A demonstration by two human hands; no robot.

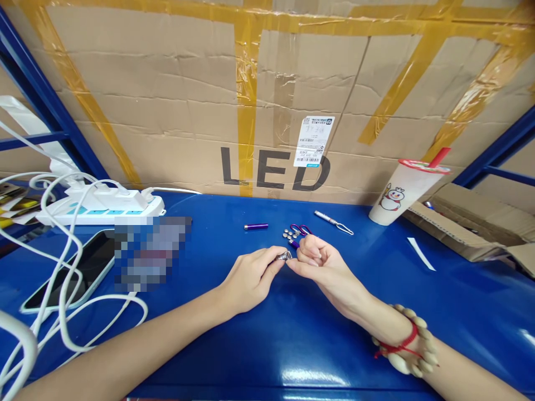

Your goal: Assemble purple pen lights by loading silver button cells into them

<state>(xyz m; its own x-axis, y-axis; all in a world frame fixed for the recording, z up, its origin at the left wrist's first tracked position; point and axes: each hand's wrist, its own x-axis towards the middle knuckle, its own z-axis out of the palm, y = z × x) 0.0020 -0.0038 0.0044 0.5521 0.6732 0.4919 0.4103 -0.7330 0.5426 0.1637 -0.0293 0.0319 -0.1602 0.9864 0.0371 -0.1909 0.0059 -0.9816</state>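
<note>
The left hand pinches a small metal piece between thumb and fingers over the middle of the worktop, well in from its front edge. The right hand is curled, its thumb beside that piece; whether it grips anything I cannot tell. Just beyond the hands lie small round discs and a purple clip. Toward the back edge are a purple tube and a silver stick, with a cup near the back right corner.
</note>
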